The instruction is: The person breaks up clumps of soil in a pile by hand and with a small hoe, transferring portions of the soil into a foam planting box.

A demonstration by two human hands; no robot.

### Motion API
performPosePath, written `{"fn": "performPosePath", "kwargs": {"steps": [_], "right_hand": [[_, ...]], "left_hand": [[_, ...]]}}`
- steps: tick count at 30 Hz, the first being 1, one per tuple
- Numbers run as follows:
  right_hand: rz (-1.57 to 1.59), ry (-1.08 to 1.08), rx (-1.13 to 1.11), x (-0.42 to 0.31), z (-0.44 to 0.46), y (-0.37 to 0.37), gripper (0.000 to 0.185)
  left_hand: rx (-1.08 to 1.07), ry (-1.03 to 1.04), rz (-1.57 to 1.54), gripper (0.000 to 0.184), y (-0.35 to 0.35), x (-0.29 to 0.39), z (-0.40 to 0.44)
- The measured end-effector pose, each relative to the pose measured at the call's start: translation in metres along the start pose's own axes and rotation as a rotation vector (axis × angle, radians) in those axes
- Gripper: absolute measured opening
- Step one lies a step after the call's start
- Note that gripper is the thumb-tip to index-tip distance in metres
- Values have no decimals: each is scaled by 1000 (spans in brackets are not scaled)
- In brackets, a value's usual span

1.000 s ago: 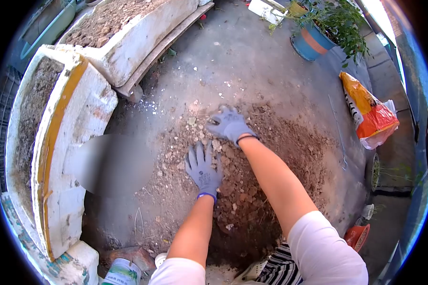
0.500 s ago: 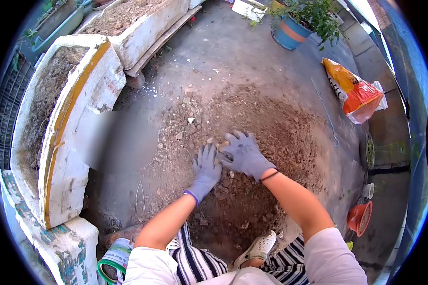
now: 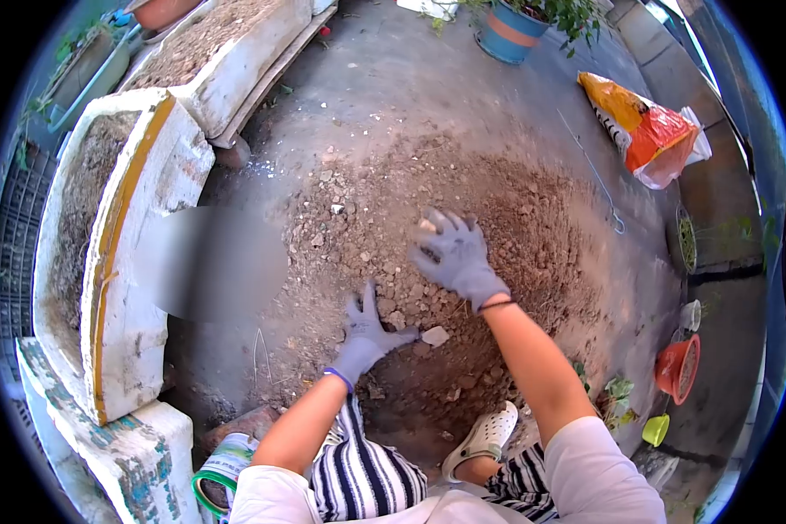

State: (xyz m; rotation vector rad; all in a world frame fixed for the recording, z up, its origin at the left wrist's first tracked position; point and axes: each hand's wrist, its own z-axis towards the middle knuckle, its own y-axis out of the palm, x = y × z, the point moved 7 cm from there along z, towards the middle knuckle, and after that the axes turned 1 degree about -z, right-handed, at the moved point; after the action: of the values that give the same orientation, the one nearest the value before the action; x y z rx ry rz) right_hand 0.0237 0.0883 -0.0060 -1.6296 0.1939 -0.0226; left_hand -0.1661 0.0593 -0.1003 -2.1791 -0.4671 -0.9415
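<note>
My left hand (image 3: 367, 339), in a grey glove with a purple cuff, rests low over the soil (image 3: 533, 236) with its fingers spread. Beside its thumb tip lies a pale flat stone (image 3: 435, 335). Farther forward and to the right is my right hand (image 3: 454, 258), also gloved, with a dark band at the wrist. Its fingers curl around a small pale stone (image 3: 427, 225) that shows near the fingertips; part of it is hidden. Several other stones and clods (image 3: 402, 301) lie on the soil between the two hands.
White foam planters (image 3: 144, 262) filled with soil line the left side. An orange-red bag (image 3: 646, 131) lies at the right, near a thin wire (image 3: 594, 166). A blue pot (image 3: 511, 33) stands at the back, a red pot (image 3: 675, 367) at the right. A labelled can (image 3: 227, 467) is lower left.
My hands have separated: the right moved forward and slightly right, the left moved back with fingers spreading. The pale flat stone now shows by my left thumb. The camera view has shifted.
</note>
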Motion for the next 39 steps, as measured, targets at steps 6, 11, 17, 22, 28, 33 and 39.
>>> {"fn": "performPosePath", "kwargs": {"steps": [6,11,17,22,28,33,39], "right_hand": [[206,37,359,-47,-82,5,35],[677,261,559,-48,-113,35,20],[1002,443,640,-37,-129,18,22],[1218,294,700,-65,-84,-44,25],[947,-179,776,-180,23,-192,29],[1385,-407,648,-337,116,-304,28],[918,-686,509,-409,230,-266,44]], "left_hand": [[57,245,-159,129,54,-3,4],[5,404,-394,115,58,-7,10],[-201,471,-749,101,44,33,-4],[-174,597,-1093,98,-15,81,-6],[42,761,-1124,88,-240,156,-37],[391,887,-1159,66,-448,165,-104],[439,405,-736,93,-549,57,-60]]}}
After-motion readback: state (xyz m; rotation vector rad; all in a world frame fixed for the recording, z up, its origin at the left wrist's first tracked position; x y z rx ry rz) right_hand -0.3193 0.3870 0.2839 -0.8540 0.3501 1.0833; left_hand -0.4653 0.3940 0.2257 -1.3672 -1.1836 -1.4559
